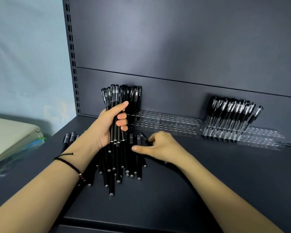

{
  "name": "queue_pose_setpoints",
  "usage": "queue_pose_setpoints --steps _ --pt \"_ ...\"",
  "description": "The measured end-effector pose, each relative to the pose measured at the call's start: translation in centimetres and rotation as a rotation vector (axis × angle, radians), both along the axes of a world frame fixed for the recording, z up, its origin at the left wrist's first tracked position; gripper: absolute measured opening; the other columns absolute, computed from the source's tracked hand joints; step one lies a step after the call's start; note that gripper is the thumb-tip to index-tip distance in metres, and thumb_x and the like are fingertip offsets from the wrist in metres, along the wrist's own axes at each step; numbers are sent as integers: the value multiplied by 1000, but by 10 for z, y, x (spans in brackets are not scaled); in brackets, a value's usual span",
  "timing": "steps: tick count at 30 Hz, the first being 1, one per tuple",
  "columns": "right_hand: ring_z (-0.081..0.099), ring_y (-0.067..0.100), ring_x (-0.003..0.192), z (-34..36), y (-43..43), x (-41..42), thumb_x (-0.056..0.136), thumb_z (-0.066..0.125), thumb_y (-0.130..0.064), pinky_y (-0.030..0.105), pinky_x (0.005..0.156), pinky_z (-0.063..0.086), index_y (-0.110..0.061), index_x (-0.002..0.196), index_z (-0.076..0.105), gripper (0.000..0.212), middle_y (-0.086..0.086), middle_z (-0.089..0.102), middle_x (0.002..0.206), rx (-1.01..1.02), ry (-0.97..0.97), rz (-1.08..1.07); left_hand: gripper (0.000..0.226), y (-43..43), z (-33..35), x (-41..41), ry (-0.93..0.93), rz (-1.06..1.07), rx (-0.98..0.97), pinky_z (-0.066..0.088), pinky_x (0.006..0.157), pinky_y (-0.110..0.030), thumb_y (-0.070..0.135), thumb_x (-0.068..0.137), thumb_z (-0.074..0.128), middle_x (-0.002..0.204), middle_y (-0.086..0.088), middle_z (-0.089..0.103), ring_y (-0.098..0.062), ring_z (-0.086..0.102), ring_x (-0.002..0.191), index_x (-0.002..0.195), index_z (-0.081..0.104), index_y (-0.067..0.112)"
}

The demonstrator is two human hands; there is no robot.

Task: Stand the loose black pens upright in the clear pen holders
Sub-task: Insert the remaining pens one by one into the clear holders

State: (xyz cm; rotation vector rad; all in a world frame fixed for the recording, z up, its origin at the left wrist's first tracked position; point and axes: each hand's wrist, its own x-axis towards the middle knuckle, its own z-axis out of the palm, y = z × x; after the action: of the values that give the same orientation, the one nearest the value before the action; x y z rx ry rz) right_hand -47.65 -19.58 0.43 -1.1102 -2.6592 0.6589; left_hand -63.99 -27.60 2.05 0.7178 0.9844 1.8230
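Left hand point(107, 125) fingers wrap upright pen bundle point(115, 105) | right hand point(158, 145) fingers pinch loose pen point(144, 137)

Loose pens point(119, 165) crowd the shelf's point(208, 182) left front; the right front lies open, holders point(166, 122) lining the back edge.

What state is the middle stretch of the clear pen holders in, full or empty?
Empty: the middle stretch of the clear pen holders shows bare holes; standing pens fill only a section to the right.
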Motion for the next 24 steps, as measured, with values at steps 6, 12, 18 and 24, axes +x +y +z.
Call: queue_pose_setpoints --steps 6,12,18,24 --pt "54 10 84 7 1 -2 71 80 -50 21 71 43 -11 117 64 62 -4 56 96 -80 -1 9 25 -1 -3 1 -21 -6 -21 31 40 -19 29 77 68 48 9 34 -5 31 36 70 46 19" --pt "54 8 73 17 24 17 73 83 -34 19 60 40 -10 94 69 34 -7 58 80 -85 -96 -38 26 -4 -2 7 -3 -18 -58 31 40 -19 25 84 66 49 8 34 -6 31 38 68 47 20" --pt "26 14 45 15 33 21 82 76 -24 21 42 23 -20 56 28 54 -3 29 49 -152 -114 5 22 -5 -4 14 34 -77 -115 34 40 -18 16 88 63 54 5 42 -6 36 40 72 48 17" --pt "42 9 41 16 36 24 86 71 -21 20 35 30 -3 80 61 22 6 50 57 -458 450 25 9 -4 -6 24 2 -36 -231 52 48 -21 16 89 65 76 -6 73 -13 70 61 87 66 7"
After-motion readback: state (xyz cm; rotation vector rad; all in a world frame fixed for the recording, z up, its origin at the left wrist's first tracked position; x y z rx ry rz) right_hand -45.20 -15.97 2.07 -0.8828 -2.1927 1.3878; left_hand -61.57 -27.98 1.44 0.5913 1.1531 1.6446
